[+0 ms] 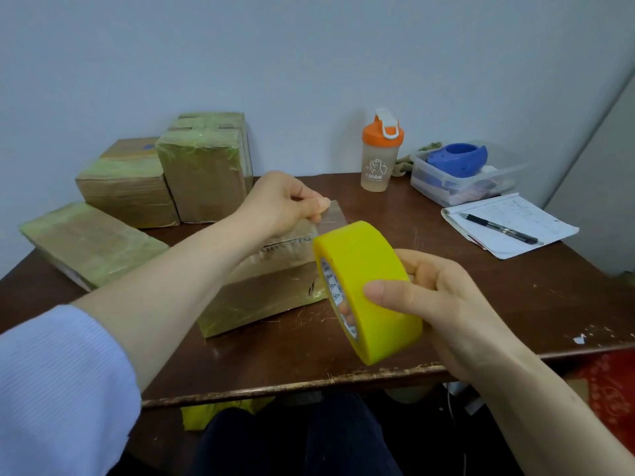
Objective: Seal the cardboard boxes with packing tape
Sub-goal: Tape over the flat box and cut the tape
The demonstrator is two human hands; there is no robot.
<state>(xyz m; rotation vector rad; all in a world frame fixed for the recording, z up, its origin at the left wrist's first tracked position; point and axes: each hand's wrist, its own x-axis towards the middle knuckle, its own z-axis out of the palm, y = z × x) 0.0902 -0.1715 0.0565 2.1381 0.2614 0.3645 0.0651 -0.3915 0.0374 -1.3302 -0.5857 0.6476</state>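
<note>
The right hand [443,304] grips the yellow tape roll [367,290], thumb on its outer band, and holds it up on edge so that tape can run off towards the left hand [285,201]. That hand pinches the free end of the clear strip [330,218] between thumb and fingertips, stretched just beyond the roll. Under both hands lies the box [264,297], flat on the table [515,304] (its top already looks glossy with tape), probably so the strip can be laid straight down on it. Beyond and left of the left hand stand more taped boxes [127,180]. Past the right hand are a bottle [379,156], a plastic tub [460,180] and a notebook [508,225] with a pen [498,228]. The table is dark, scuffed wood, chipped at its near edge, with a plain pale wall behind it.
</note>
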